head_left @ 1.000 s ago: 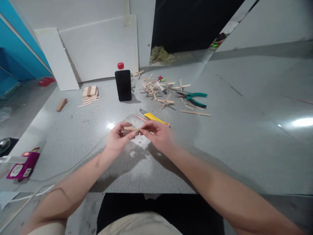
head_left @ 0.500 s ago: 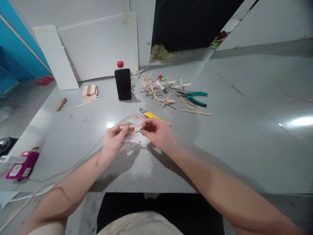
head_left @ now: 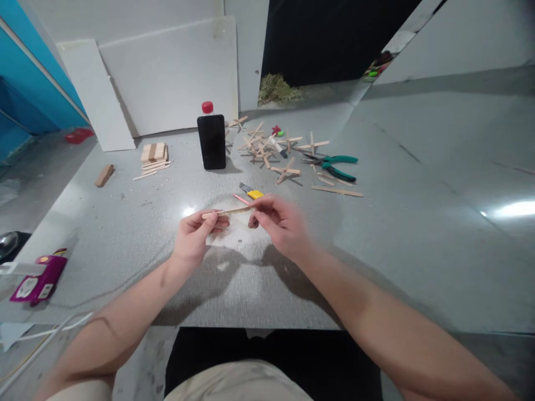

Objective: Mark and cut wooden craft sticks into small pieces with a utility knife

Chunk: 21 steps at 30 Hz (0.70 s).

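Pinching one end of a wooden stick, apparently unjoined, in the left hand above the table, right hand at its other end with grip unclear, and, farther off, several crossed sticks seemingly done and a stick stack seemingly left unused.

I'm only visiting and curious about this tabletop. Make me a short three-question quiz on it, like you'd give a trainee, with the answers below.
1. True or false: the black smartphone stands in front of the red-capped bottle.
2. What does the left hand pinch? a) the green-handled pliers b) a wooden craft stick c) the smartphone
3. Fill in: the partly hidden utility knife has a ____ handle.

Key: 1. True; 2. b; 3. yellow
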Motion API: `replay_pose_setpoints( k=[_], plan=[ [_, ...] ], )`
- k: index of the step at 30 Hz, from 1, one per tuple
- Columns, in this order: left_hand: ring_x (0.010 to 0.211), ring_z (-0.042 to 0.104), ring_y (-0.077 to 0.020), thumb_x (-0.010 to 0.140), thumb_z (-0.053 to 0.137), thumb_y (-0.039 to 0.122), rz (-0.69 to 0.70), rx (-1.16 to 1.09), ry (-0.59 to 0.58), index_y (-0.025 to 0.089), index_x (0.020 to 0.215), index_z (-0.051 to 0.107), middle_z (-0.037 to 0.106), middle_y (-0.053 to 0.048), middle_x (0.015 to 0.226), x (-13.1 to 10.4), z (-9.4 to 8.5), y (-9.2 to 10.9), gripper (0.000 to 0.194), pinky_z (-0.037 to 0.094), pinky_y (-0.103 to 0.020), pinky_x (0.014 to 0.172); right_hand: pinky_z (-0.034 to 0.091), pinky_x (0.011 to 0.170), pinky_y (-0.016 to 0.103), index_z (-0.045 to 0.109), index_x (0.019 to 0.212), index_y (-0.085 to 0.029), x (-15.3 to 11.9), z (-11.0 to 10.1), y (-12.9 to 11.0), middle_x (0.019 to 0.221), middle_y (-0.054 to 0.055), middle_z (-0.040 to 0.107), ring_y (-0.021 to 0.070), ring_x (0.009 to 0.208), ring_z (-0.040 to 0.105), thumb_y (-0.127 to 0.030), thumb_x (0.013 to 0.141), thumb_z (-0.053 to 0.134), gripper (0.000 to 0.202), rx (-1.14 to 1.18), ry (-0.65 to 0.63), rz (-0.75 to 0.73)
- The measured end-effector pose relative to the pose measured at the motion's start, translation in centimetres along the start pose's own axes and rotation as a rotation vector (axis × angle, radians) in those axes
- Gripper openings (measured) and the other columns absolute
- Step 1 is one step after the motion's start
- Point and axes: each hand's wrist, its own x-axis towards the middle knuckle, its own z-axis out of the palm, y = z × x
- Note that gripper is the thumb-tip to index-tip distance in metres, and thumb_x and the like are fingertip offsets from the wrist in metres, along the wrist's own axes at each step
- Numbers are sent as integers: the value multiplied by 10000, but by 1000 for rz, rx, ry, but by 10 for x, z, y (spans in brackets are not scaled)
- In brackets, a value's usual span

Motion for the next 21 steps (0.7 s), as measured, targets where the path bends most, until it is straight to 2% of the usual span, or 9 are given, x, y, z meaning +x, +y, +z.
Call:
replay_pose_setpoints(
  k=[4, 9, 16, 21],
  plan=[
    [763, 694, -128, 944, 679, 374, 8, 14, -37, 125, 1011, 683, 718, -19, 878, -4, 1, -2, 258, 596, -305, 749, 575, 693, 307, 633, 1004, -249, -2, 4, 0, 786, -15, 638, 130, 684, 653, -279, 915, 619, 95, -20, -3, -11],
    [766, 694, -126, 933, 696, 348, 41, 20, -48, 127, 966, 691, 719, -11, 854, -5, 2, -3, 223, 596, -313, 770, 582, 698, 316, 633, 978, -251, -4, 4, 1, 797, -6, 656, 137, 686, 666, -281, 906, 626, 78, -28, -3, -3],
    [724, 723, -157, 732, 865, 440, 36, -36, -36, 198, 883, 794, 777, -36, 787, -10, 6, 2, 295, 587, -299, 741, 601, 683, 326, 680, 902, -257, -8, 8, 3, 792, -5, 707, 154, 679, 690, -356, 823, 767, 154, -26, 60, 54],
    [726, 732, -163, 726, 864, 438, 15, -59, -46, 218, 871, 810, 788, -47, 801, -10, 6, 3, 269, 583, -291, 723, 609, 706, 323, 695, 875, -255, -10, 11, 1, 785, -8, 730, 164, 716, 720, -376, 801, 793, 172, 3, 68, 93]
  ],
)
